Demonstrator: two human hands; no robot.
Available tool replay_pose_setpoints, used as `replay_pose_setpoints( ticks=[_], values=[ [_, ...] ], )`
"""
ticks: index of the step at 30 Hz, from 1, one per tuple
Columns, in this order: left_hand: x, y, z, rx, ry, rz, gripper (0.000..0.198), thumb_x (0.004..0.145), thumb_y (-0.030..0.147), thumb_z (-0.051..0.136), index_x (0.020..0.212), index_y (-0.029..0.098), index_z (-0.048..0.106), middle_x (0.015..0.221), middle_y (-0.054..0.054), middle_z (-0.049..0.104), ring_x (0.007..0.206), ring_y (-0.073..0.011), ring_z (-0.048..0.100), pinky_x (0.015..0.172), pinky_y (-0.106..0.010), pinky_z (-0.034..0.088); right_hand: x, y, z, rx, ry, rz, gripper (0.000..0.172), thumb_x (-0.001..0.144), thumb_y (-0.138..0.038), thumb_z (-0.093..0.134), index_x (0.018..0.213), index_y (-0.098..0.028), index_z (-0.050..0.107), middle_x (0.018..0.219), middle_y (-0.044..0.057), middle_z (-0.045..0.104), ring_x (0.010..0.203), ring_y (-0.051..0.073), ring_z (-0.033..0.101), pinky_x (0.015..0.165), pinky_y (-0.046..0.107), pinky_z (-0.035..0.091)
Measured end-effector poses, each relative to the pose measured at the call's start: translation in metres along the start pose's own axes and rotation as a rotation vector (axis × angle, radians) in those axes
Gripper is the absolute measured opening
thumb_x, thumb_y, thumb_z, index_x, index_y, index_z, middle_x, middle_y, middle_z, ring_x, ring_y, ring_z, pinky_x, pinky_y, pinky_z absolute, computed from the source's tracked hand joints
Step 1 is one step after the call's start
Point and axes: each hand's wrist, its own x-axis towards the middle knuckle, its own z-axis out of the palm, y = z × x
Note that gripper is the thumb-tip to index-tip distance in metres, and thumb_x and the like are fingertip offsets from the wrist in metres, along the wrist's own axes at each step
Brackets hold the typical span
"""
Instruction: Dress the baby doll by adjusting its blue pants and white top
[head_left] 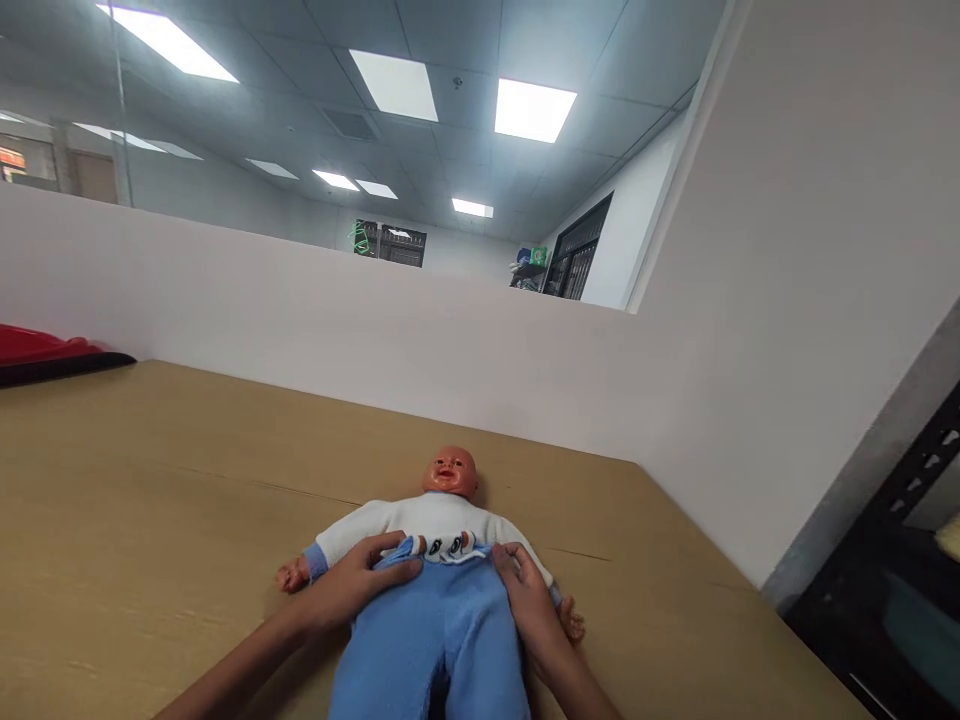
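Observation:
A baby doll (452, 472) lies on its back on the tabletop, head toward the wall and arms spread out. It wears a white long-sleeved top (442, 512) with blue cuffs and light blue trousers (427, 635). At the waist, the hem of the top shows a small dark and orange pattern. My left hand (367, 570) pinches the blue cloth at the left side of the waistband. On the other side of the waist, my right hand (525, 590) grips the trousers' edge between thumb and fingers. The lower legs run out of view at the bottom.
The brown table (187, 520) meets a white wall (375, 340) with a wide window opening above it. A red and black item (56, 352) lies at the far left. Right of the table stands a black metal rack (870, 580).

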Motion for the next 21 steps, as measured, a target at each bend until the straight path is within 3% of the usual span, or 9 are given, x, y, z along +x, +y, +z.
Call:
replay_pose_setpoints(
  ticks=[3,6,9,11,13,15,17,19,21],
  values=[
    [0.004,0.006,-0.001,-0.03,-0.115,0.062,0.075,0.078,0.084,0.07,0.11,0.016,0.075,0.123,-0.011,0.073,0.124,-0.0387,0.061,0.112,-0.045,0.047,-0.005,0.003,-0.003,-0.065,0.026,-0.012,0.06,0.085,-0.083,0.059,0.085,-0.024,0.056,0.069,-0.003,0.055,0.065,0.02,0.051,0.065,0.032,0.04],
    [0.001,0.006,-0.004,-0.102,-0.184,0.087,0.068,0.082,0.082,0.068,0.095,0.016,0.073,0.099,-0.007,0.073,0.101,-0.0318,0.065,0.093,-0.038,0.053,-0.016,-0.002,-0.009,-0.143,0.001,-0.062,0.052,0.086,-0.073,0.069,0.094,-0.022,0.066,0.086,0.002,0.068,0.086,0.025,0.061,0.083,0.035,0.048],
    [-0.005,0.004,-0.011,-0.168,-0.202,0.049,0.071,0.078,0.078,0.075,0.113,0.017,0.071,0.12,-0.01,0.072,0.12,-0.0363,0.062,0.107,-0.043,0.049,-0.021,-0.009,-0.012,-0.219,0.001,-0.081,0.056,0.084,-0.069,0.074,0.111,-0.021,0.073,0.118,0.011,0.073,0.119,0.033,0.062,0.109,0.041,0.046],
    [-0.012,0.002,-0.015,-0.128,-0.153,0.022,0.079,0.076,0.076,0.078,0.131,0.021,0.065,0.145,-0.012,0.062,0.142,-0.0386,0.048,0.123,-0.046,0.036,-0.02,-0.011,-0.012,-0.24,-0.022,-0.156,0.053,0.087,-0.067,0.071,0.111,-0.02,0.074,0.125,0.013,0.071,0.126,0.034,0.06,0.115,0.043,0.044],
    [-0.017,0.002,-0.015,-0.005,-0.067,0.102,0.073,0.082,0.074,0.073,0.135,0.024,0.063,0.154,-0.011,0.054,0.149,-0.0374,0.039,0.129,-0.045,0.026,-0.016,-0.012,-0.012,-0.228,-0.091,-0.226,0.047,0.094,-0.064,0.063,0.109,-0.021,0.073,0.119,0.011,0.072,0.119,0.031,0.063,0.113,0.042,0.046],
    [-0.02,0.004,-0.01,0.111,0.02,0.213,0.056,0.094,0.068,0.06,0.128,0.025,0.063,0.145,-0.009,0.06,0.14,-0.0345,0.046,0.126,-0.044,0.028,-0.011,-0.01,-0.012,-0.201,-0.068,-0.189,0.049,0.095,-0.066,0.06,0.112,-0.021,0.071,0.116,0.01,0.073,0.115,0.031,0.064,0.111,0.041,0.047],
    [-0.018,0.006,-0.003,0.144,0.101,0.239,0.045,0.102,0.063,0.048,0.121,0.024,0.06,0.125,-0.008,0.067,0.121,-0.0307,0.058,0.116,-0.041,0.037,-0.006,-0.006,-0.01,-0.178,0.012,-0.102,0.057,0.09,-0.069,0.064,0.117,-0.019,0.069,0.119,0.012,0.074,0.119,0.033,0.063,0.113,0.043,0.046],
    [-0.01,0.007,0.004,0.116,0.156,0.214,0.042,0.103,0.062,0.042,0.116,0.023,0.056,0.109,-0.006,0.069,0.106,-0.0285,0.062,0.105,-0.038,0.043,-0.001,0.0,-0.006,-0.151,0.048,-0.069,0.062,0.087,-0.071,0.065,0.12,-0.018,0.068,0.122,0.014,0.074,0.123,0.035,0.062,0.114,0.045,0.045],
    [0.002,0.004,0.009,0.072,0.181,0.22,0.043,0.102,0.063,0.044,0.112,0.022,0.054,0.105,-0.005,0.068,0.104,-0.0284,0.062,0.1,-0.036,0.045,0.005,0.006,-0.001,-0.111,0.017,-0.064,0.063,0.089,-0.072,0.062,0.119,-0.018,0.068,0.121,0.014,0.074,0.121,0.034,0.064,0.112,0.046,0.046]
  ],
)
